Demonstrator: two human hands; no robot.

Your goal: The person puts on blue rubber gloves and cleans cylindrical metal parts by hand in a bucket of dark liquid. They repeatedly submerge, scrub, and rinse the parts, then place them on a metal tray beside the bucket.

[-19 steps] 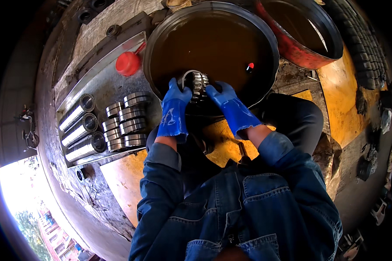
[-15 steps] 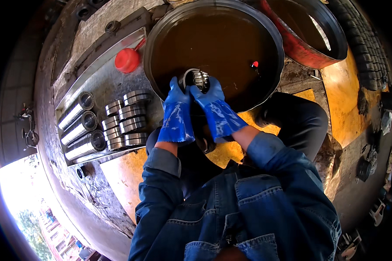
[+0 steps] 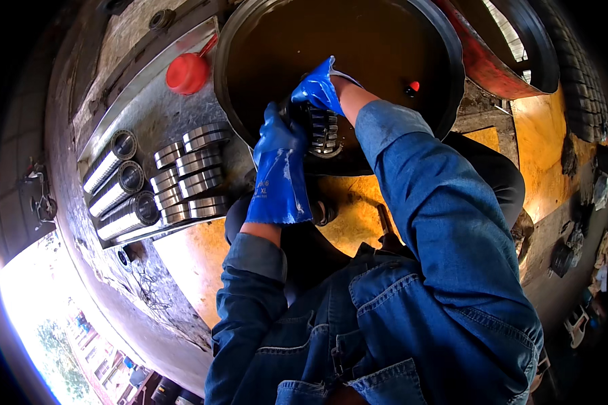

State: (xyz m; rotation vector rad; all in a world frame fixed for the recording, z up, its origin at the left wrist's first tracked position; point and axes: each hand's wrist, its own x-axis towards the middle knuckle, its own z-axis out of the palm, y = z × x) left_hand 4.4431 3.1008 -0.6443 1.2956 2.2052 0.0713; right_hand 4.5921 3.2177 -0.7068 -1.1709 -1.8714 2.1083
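Observation:
Both my hands wear long blue rubber gloves. Between them is a metal roller bearing (image 3: 324,131), its row of rollers facing the lower right, held at the near side of a large round tub (image 3: 221,101) of brown liquid. My left hand (image 3: 280,138) is closed on the bearing's left side. Bent over its upper end, my right hand (image 3: 319,89) grips it too, with the fingertips partly hidden. A small red and black object (image 3: 412,88) shows in the liquid at the right.
Left of the tub, a metal tray (image 3: 145,101) holds shiny bearing rings (image 3: 199,160), stacked roller bearings (image 3: 119,187) and a red dipper (image 3: 188,73). A red-sided drum (image 3: 486,57) stands at the upper right, beside a dark ribbed stack (image 3: 581,94). Yellowish board (image 3: 351,202) lies below the tub.
My right hand has swung from the bearing's right side up over its far end, wrist bent. The bearing has turned, its rollers now lower. The whole view has shifted slightly.

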